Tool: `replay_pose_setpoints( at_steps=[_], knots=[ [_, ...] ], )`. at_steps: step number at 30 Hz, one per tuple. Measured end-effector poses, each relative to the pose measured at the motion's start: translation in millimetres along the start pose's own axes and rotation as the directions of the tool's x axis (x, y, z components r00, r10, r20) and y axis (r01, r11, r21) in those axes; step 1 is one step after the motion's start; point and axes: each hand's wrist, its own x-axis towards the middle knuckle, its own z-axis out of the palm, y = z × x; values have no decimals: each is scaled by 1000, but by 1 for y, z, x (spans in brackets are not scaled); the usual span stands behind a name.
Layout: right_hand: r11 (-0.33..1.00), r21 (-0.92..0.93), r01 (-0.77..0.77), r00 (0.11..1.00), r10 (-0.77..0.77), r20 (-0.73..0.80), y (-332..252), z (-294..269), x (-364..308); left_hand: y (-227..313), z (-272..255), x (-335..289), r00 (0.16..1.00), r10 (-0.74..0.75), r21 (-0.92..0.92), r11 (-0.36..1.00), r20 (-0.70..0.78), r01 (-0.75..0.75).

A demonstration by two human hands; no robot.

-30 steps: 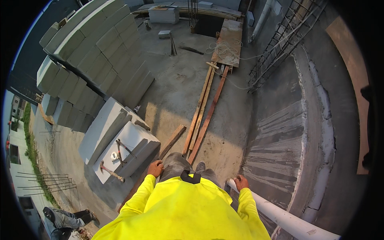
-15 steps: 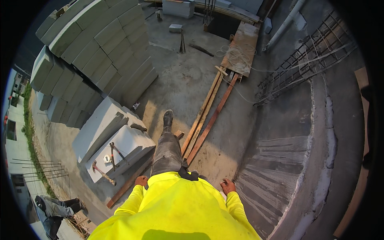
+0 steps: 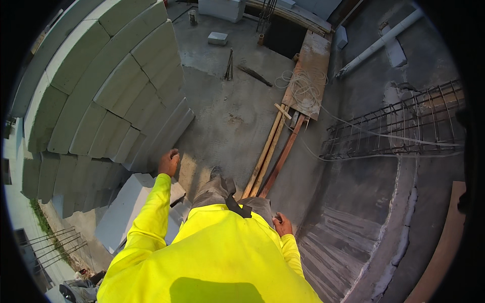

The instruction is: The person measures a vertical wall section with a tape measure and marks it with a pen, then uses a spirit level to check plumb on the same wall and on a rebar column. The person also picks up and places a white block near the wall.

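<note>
My left hand [image 3: 169, 162] is raised forward at the end of a bright yellow sleeve, beside a tall stack of grey-white blocks [image 3: 121, 88]. Its fingers are curled in, and I see nothing held in it. A small gap shows between the hand and the stack. Low by my right thigh hangs my right hand [image 3: 283, 224], fingers loosely bent and a little apart, empty as far as I can see. Lower white blocks [image 3: 118, 209] lie below my left forearm, which covers part of them. One boot [image 3: 215, 172] shows ahead of my dark trousers.
Ahead on the concrete floor lie long timber strips [image 3: 268, 151] and a plywood board [image 3: 308, 76] with a coiled clear hose [image 3: 305, 86]. A rebar cage [image 3: 394, 123] stands right. Beyond the board is a dark floor opening [image 3: 285, 38]. Another person [image 3: 78, 290] is at lower left.
My left hand has risen and moved forward toward the block stack. The view has moved forward, so the stack looms larger. The hammer, pincers and tape measure on the lower blocks are no longer visible.
</note>
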Motion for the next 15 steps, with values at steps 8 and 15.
replay_pose_setpoints(
  at_steps=[8, 15],
  knots=[
    [992, -128, 8, 999, -3, 43, -102, -23, 119, 282, -84, 85, 451, 731, 399, 667, -512, -629],
    [948, -266, 174, 966, -112, 232, -147, -46, 286, 398, -156, 184, -118, 861, 831, 429, -495, -353]
  ],
)
